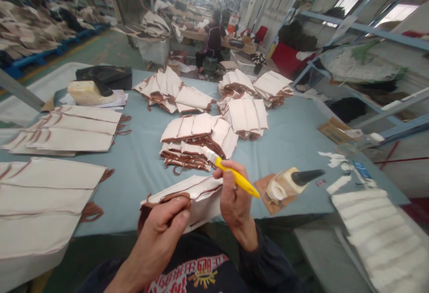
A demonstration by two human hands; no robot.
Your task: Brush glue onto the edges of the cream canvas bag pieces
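My left hand (169,219) pinches the brown edge of a cream fabric piece (204,208) at the table's front edge. Between the fingers of my right hand (236,194) is a yellow-handled paintbrush (237,177), its pale bristles pointing up and left. The lower fingers of that hand rest against the fabric piece's right end; whether they grip it is hidden. Just beyond the bristles lies a stack of cream pieces with brown edges (187,127). Right of my right hand, a glue-stained container with a dark spout (284,183) stands on a brown square of board (268,206).
Cream panels (43,199) overlap on the left of the blue-grey tabletop (140,150). More bundles (161,85) sit at the back. White padded strips (375,235) hang off the right front. A metal shelf (365,29) flanks the table. A person (214,38) sits farther off.
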